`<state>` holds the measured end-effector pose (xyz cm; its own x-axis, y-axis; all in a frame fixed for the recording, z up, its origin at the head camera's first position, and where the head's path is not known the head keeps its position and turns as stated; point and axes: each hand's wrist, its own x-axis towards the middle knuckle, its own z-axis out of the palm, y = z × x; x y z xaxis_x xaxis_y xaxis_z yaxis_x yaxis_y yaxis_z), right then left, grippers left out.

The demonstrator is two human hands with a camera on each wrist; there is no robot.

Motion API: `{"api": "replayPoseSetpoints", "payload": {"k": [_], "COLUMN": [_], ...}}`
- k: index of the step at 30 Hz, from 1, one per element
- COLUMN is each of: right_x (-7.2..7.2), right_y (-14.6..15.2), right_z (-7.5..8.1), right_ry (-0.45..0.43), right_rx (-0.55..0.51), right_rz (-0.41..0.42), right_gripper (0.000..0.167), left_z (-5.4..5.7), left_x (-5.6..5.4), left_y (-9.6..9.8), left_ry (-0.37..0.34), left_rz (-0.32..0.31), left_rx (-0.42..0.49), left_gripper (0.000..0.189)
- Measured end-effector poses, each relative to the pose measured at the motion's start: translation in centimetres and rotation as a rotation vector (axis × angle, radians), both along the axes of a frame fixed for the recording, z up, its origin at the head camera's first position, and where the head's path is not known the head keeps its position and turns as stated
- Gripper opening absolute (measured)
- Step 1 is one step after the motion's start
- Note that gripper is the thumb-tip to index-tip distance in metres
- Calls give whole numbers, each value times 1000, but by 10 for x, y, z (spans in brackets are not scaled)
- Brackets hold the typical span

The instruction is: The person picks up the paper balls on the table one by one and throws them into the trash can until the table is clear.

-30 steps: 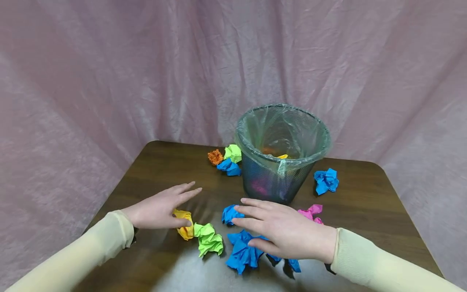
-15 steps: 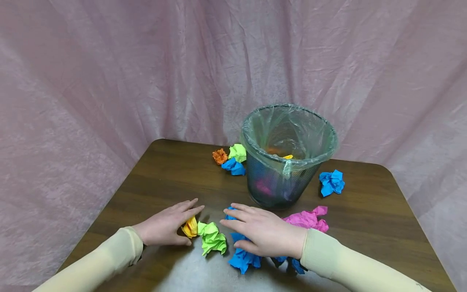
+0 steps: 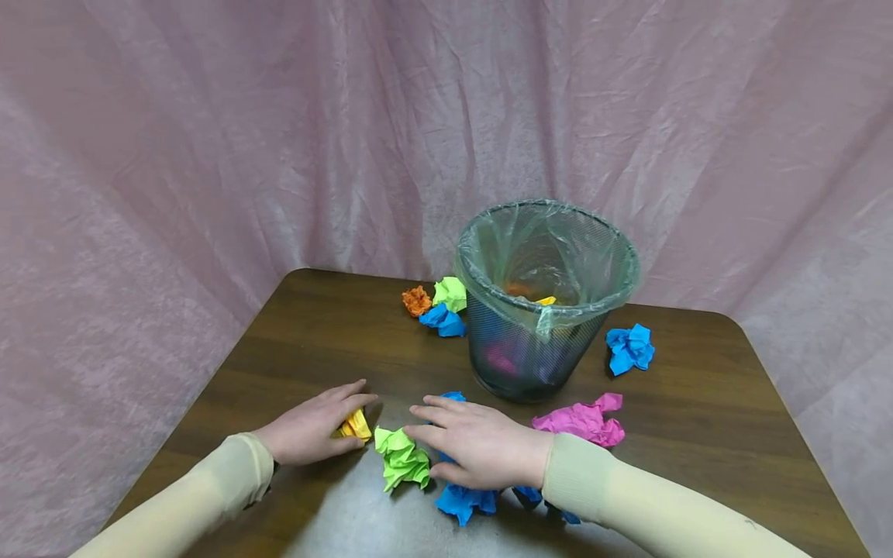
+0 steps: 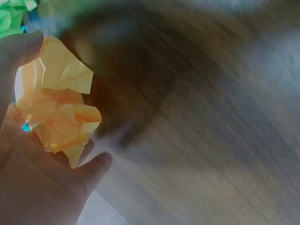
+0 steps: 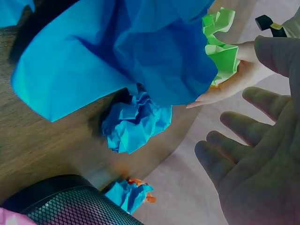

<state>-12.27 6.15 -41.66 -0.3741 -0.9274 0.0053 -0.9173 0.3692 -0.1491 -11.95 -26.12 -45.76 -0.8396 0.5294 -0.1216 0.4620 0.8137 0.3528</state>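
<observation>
My left hand [image 3: 310, 428] curls thumb and fingers round a crumpled yellow paper [image 3: 356, 426], low at the table's left front. In the left wrist view the thumb presses one end of this yellow paper [image 4: 65, 98], with fingertips below it. A crumpled green paper [image 3: 402, 459] lies between my two hands. My right hand [image 3: 484, 446], palm down with fingers extended, hovers over crumpled blue papers [image 3: 466, 504] and partly hides them. In the right wrist view its palm [image 5: 262, 183] holds nothing; a large blue paper [image 5: 131, 51] and a smaller blue one [image 5: 138, 123] lie beside it.
A mesh wastebasket [image 3: 565, 349] with a clear liner and paper inside stands behind the right hand. Pink paper [image 3: 584, 421] lies at its front, blue paper [image 3: 631, 349] to its right. Orange [image 3: 416, 301], green [image 3: 449, 294] and blue [image 3: 443, 320] balls sit at its left.
My left hand came down to the yellow paper, closed round it and drew it slightly left from the green one. My right hand lowered and moved left over the blue papers, uncovering the pink one.
</observation>
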Motion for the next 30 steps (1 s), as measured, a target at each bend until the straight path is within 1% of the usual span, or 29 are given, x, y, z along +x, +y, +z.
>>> {"api": "replayPoseSetpoints", "payload": {"k": [5, 9, 12, 14, 16, 18, 24, 26, 30], "right_x": [-2, -4, -6, -7, -8, -10, -16, -18, -20], "right_y": [-3, -4, -5, -6, -8, -9, -15, -17, -23], "right_z": [-1, -1, -2, -3, -3, -3, 0, 1, 0], "right_ry": [7, 11, -3, -15, -22, -17, 4, 7, 13], "right_rx": [-4, -7, -5, -5, -7, -14, -48, -58, -55], "right_rz": [2, 1, -6, -14, -21, -21, -27, -42, -73], "right_gripper": [60, 59, 59, 59, 60, 60, 62, 63, 64], "left_z": [0, 1, 2, 2, 1, 1, 2, 2, 3], "left_x": [-5, -9, -11, -12, -13, -14, -19, -21, -26], "left_y": [-6, -9, -12, -13, -14, -15, -18, -20, -22], "left_ry": [11, 23, 12, 10, 19, 35, 114, 142, 165], "left_rz": [41, 48, 54, 52, 45, 38, 1, -12, -12], "left_rx": [-24, -34, -38, -43, -41, -34, -24, -25, -33], "left_gripper": [66, 70, 73, 71, 65, 56, 27, 22, 17]}}
